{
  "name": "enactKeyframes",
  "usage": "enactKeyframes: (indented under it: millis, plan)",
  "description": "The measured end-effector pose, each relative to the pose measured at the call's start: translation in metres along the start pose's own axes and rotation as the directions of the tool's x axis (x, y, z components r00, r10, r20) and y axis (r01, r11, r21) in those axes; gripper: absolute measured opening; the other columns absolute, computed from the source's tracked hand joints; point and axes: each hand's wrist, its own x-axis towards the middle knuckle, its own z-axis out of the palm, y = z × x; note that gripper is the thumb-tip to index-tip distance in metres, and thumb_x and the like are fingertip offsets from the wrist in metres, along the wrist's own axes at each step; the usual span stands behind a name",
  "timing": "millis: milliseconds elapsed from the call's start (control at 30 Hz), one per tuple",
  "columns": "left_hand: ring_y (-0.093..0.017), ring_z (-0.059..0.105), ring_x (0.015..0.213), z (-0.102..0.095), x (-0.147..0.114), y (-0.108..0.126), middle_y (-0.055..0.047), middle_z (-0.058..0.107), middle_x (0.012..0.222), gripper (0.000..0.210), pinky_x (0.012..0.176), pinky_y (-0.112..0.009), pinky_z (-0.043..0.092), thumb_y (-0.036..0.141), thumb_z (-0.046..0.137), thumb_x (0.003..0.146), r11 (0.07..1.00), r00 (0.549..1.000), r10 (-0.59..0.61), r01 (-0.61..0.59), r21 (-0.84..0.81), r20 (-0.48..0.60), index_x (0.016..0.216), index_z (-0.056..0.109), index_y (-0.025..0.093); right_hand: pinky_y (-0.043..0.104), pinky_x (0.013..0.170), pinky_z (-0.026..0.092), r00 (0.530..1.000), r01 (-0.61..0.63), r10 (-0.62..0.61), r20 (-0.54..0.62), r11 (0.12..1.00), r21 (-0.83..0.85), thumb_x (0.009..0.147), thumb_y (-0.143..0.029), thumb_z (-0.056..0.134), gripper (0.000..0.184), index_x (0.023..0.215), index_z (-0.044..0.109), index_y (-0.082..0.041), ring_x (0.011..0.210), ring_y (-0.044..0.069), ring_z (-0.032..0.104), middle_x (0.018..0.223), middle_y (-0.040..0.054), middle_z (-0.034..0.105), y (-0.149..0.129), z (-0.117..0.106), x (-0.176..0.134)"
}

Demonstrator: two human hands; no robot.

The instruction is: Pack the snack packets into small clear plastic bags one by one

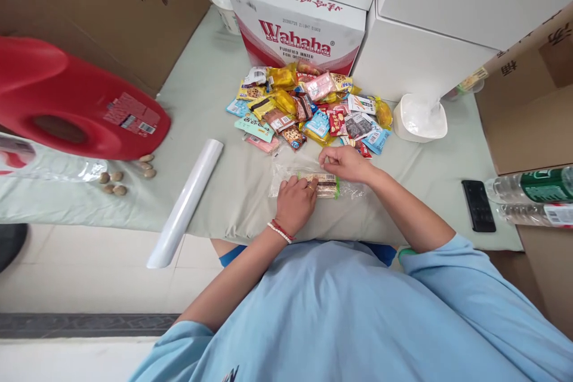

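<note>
Pack (331,186) is under the left hand (296,204), near the front edge of the table (244,206). Fingers lie across its left part, thumb's hidden, so can't tell if it's gripped or just pinned. Right hand (348,162) is just beyond the pack, fingers curled close together; can't tell if they've got any of the clear film (357,191) spread around it. Imo: press lightly so nothing inside cracks, and smooth the film so creases don't bunch.

Further out, toward the back edge, there's a heap of snacks (313,110), print mostly too small to read. Box (298,27) behind it says "Wahaha" and "PURIFIED WATER", Chinese lettering on top. Jug (89,92) toward the left edge has a barcode label, text unreadable for me.
</note>
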Motion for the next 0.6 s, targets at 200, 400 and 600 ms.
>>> enactKeyframes:
  millis: [200, 400, 600]
  plan:
    - [-0.029, 0.06, 0.095, 0.006, 0.0, -0.01, -0.011, 0.071, 0.088, 0.035, 0.081, -0.044, 0.043, 0.031, 0.045, 0.103, 0.993, 1.0, 0.004, -0.005, -0.114, -0.007, 0.121, 0.074, 0.023, 0.04, 0.094, 0.037, 0.967, 0.231, -0.255, -0.008, 0.888, -0.398, 0.102, -0.024, 0.053, 0.02, 0.098, 0.073, -0.023, 0.115, 0.028, 0.046, 0.127, 0.0105, 0.063, -0.008, 0.042, -0.044]
    - [-0.025, 0.063, 0.095, 0.0, -0.01, -0.042, -0.008, 0.074, 0.087, 0.032, 0.091, -0.044, 0.052, 0.027, 0.048, 0.098, 0.883, 0.993, 0.104, -0.12, -0.453, -0.06, 0.109, 0.078, 0.024, 0.037, 0.087, 0.039, 0.965, 0.262, -0.248, 0.089, 0.873, -0.412, 0.104, -0.015, 0.047, 0.024, 0.109, 0.07, -0.019, 0.103, 0.026, 0.046, 0.113, 0.012, 0.064, -0.004, 0.071, -0.05]
    - [-0.02, 0.067, 0.094, -0.011, -0.018, -0.091, -0.006, 0.073, 0.096, 0.032, 0.09, -0.036, 0.055, 0.039, 0.047, 0.096, 0.655, 0.846, -0.506, 0.249, -0.713, -0.17, 0.104, 0.072, 0.021, 0.039, 0.085, 0.037, 0.97, 0.239, -0.23, 0.076, 0.864, -0.444, 0.102, -0.01, 0.044, 0.048, 0.148, 0.054, -0.019, 0.107, 0.028, 0.047, 0.118, 0.0136, 0.063, -0.012, 0.075, -0.047]
